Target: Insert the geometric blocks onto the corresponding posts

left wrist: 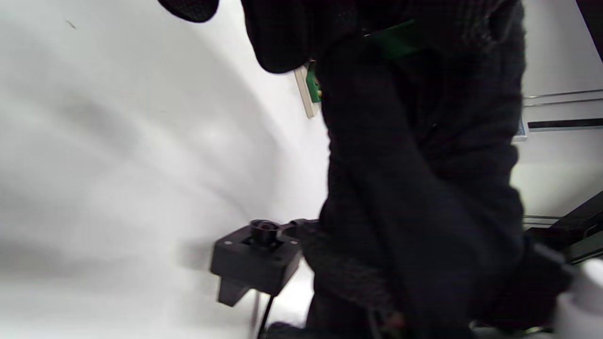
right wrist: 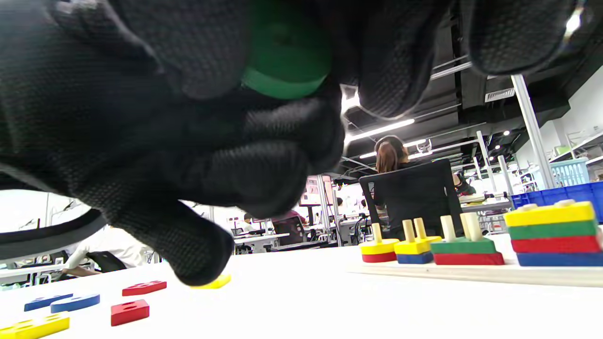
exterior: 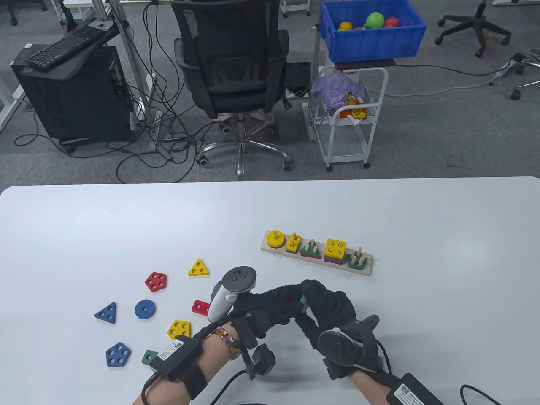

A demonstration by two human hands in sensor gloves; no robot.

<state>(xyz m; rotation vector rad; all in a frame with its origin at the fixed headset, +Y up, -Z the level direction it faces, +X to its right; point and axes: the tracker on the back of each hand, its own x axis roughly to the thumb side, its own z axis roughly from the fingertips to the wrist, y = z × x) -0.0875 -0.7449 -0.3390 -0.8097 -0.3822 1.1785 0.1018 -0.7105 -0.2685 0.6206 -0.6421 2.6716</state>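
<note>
Both gloved hands meet over the table's front middle around a green round block [exterior: 302,300]. My right hand [exterior: 309,302] grips it from above; it shows among that hand's fingers in the right wrist view [right wrist: 282,61]. My left hand [exterior: 295,300] reaches in from the left and its fingers touch the same block [left wrist: 391,40]. The wooden post board [exterior: 366,270] lies beyond the hands with blocks stacked on its posts: a yellow disc [exterior: 275,239], a yellow rectangle [exterior: 293,243], a green triangle [exterior: 311,249], a yellow square [exterior: 336,249] and a green pentagon [exterior: 356,259]. The board also shows in the right wrist view [right wrist: 471,275].
Loose blocks lie left of the hands: a yellow triangle [exterior: 198,268], red pentagon [exterior: 155,282], blue disc [exterior: 144,309], blue triangle [exterior: 106,313], red rectangle [exterior: 201,307], yellow square [exterior: 179,329], blue pentagon [exterior: 117,354] and a green block [exterior: 148,357] by my left forearm.
</note>
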